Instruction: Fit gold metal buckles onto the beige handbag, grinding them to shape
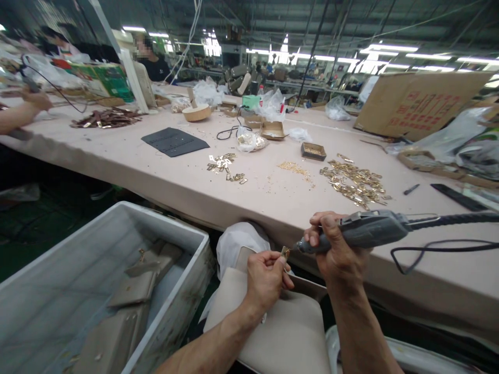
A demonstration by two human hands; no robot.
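Observation:
My right hand is wrapped round a grey electric screwdriver with a black cable running off to the right. Its tip meets a small gold metal fitting that my left hand pinches between thumb and fingers. Both hands hover just below the near edge of the pink worktable. Under them, on my lap, lies a beige leather bag. A white cloth or bag is bunched behind it.
A grey plastic bin with beige bag parts stands at lower left. On the table lie heaps of gold fittings, gold clips, a small box, a dark mat and a cardboard box. Other people work at the far left.

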